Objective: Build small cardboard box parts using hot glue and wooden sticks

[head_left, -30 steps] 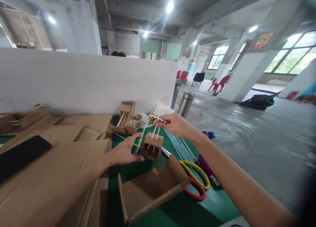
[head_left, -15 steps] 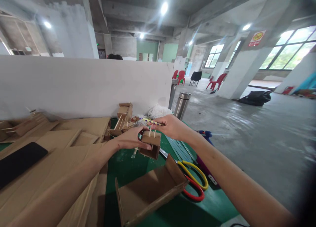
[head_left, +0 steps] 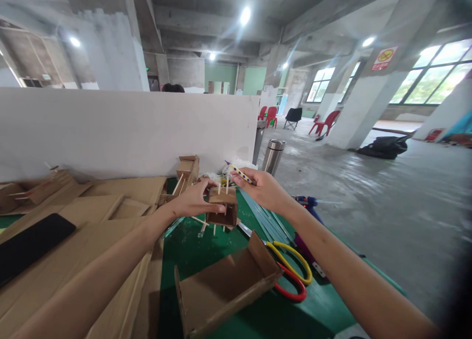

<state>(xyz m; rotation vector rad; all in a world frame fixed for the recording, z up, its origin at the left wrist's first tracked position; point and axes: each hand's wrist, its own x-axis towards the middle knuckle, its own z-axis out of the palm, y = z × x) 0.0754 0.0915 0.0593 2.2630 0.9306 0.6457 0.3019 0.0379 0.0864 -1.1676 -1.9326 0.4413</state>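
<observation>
A small open-ended cardboard box (head_left: 229, 196) is gripped in my left hand (head_left: 193, 199), the thumb lying along its near opening. Thin wooden sticks (head_left: 227, 184) pass through the box, standing out of its top and showing below it. My right hand (head_left: 264, 187) closes around a pale yellow pencil (head_left: 240, 173) with dark purple dots, its point tilted up and to the left. The right fingers are close to the top of one stick; whether they touch it I cannot tell. Nearer me lies a larger cardboard tray-like piece (head_left: 224, 285) with upturned ends.
Scissors (head_left: 291, 255) with yellow and red handles lie right of the tray piece. Clear glue sticks (head_left: 258, 211), a blue glue gun (head_left: 309, 205) and a steel flask (head_left: 274, 157) are on the right. Flat cardboard (head_left: 106, 235) with a black phone (head_left: 37, 245) covers the left.
The pencil has swung from lying nearly level to pointing up and left. The box has shifted slightly left and up, and stick ends now show beneath it.
</observation>
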